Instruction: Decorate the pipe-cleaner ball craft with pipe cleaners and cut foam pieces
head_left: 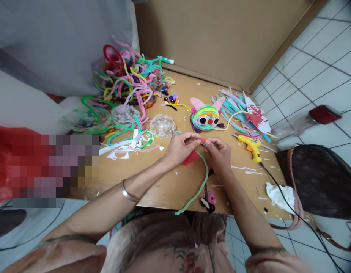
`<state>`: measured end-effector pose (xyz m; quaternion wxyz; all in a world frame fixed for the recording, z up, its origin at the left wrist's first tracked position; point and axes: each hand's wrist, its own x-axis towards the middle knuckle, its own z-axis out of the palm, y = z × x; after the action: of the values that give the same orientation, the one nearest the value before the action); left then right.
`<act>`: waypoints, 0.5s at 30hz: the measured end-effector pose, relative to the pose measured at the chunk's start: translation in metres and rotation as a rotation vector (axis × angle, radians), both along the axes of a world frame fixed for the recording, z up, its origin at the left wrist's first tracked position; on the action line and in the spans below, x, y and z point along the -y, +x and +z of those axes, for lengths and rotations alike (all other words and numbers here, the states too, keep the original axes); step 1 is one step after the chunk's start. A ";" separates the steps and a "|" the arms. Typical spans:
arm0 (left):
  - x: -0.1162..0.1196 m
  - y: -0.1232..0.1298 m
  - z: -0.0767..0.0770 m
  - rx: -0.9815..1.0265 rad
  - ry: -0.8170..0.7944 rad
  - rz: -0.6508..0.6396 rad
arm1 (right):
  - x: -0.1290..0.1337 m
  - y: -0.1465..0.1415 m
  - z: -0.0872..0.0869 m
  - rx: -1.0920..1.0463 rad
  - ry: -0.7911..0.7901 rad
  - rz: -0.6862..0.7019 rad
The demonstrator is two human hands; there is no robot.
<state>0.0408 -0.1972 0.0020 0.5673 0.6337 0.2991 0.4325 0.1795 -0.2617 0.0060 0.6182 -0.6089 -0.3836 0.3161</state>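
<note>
Red piece (203, 140) between both grips (181, 147) (221, 152)

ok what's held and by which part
The left hand and right hand pinch a small red piece at its two sides; whether the green pipe cleaner is held too cannot be told.
</note>
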 end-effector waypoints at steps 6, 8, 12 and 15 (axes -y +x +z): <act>0.005 0.001 0.002 0.039 -0.101 -0.037 | 0.000 -0.004 -0.002 -0.069 0.024 0.069; 0.005 0.001 0.001 0.068 -0.123 -0.045 | 0.000 -0.003 -0.002 -0.098 0.019 0.087; 0.005 0.002 0.002 0.136 -0.173 -0.069 | 0.000 -0.003 -0.001 -0.114 0.021 0.109; 0.003 0.002 0.002 0.165 -0.210 -0.079 | 0.000 -0.003 0.000 -0.101 0.036 0.108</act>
<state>0.0432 -0.2005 0.0038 0.6698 0.5442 0.2699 0.4270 0.1760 -0.2621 0.0055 0.6296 -0.5593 -0.3901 0.3723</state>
